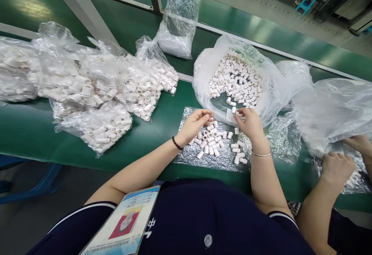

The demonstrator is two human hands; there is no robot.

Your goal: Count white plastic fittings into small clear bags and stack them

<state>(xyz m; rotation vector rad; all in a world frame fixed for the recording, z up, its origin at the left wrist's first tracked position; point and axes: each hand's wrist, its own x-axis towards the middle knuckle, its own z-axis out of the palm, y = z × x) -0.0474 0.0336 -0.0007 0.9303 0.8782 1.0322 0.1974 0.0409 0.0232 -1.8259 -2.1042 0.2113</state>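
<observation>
My left hand (198, 122) is curled, thumb and fingers close together, above a loose pile of short white plastic pipe fittings (210, 138); whether something is inside it is hidden. The pile lies on a flat clear plastic bag (186, 156). My right hand (249, 123) pinches at the near rim of a big open plastic bag (200, 76), with a white pipe fitting (233, 110) at its fingertips. Many more fittings (236, 78) lie inside that bag. A small group of fittings (238, 154) lies below my right hand, apart from the pile.
Filled bags of fittings (101, 80) are heaped on the green table (162, 138) at left. A stack of clear bags (177, 45) stands behind. At right, a co-worker's hands (337, 166) are beside another large bag (331, 107). A metal post (84, 7) rises at the back left.
</observation>
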